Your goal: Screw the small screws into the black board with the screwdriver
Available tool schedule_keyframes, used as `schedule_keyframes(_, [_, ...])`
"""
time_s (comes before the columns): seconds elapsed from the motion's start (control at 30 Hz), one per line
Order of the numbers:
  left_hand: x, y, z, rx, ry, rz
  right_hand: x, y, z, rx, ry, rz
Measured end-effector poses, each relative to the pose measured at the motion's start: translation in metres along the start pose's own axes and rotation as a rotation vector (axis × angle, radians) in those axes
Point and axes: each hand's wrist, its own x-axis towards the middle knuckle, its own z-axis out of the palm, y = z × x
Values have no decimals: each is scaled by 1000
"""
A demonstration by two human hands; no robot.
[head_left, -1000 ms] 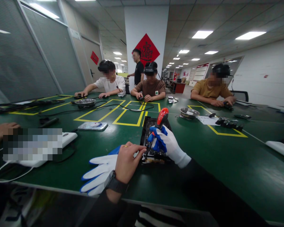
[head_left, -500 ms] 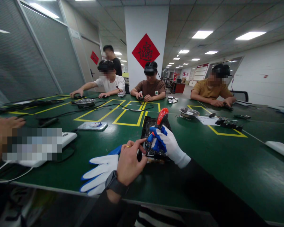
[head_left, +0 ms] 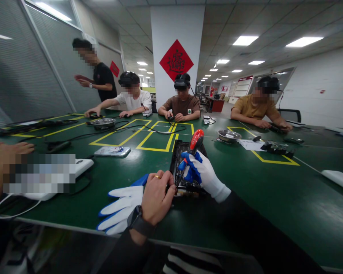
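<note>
In my right hand (head_left: 200,171), which wears a white and blue work glove, is a screwdriver with a red and black handle (head_left: 196,140). Its shaft slants down to the near left part of an open black casing (head_left: 175,160) that lies in front of me. Small parts inside the casing are too dark to name. My bare left hand (head_left: 158,198) has its fingers curled closed at the casing's near left corner, gripping the edge; the fingertips are partly hidden. Beside that hand, an empty white and blue glove (head_left: 125,203) lies flat on the green table (head_left: 246,213).
A phone (head_left: 112,151) lies left of the casing. Farther left are a white device (head_left: 82,165) with a cable and a neighbour's hand (head_left: 14,152). Metal bowls (head_left: 229,136) and black clips (head_left: 277,149) lie beyond. Several people sit across the table; one person (head_left: 103,80) stands behind.
My left hand's fingers have drawn in from pointing beside the screwdriver to a curled grip at the casing's corner. My right hand has hardly moved. The standing person has moved left.
</note>
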Motion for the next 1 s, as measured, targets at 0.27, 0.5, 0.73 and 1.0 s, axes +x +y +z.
schedule_keyframes(0.27, [-1,0,-1,-3,9,-5,1,1,-1,-2,26,-31])
schedule_keyframes(0.5, [2,-1,0,-24,154,-38,3,2,-2,14,31,-38])
schedule_keyframes(0.73, [5,-12,8,-36,61,20,1,2,0,-14,59,-32])
schedule_keyframes(1.0, [4,-10,8,-32,79,31,4,4,-2,122,-57,33])
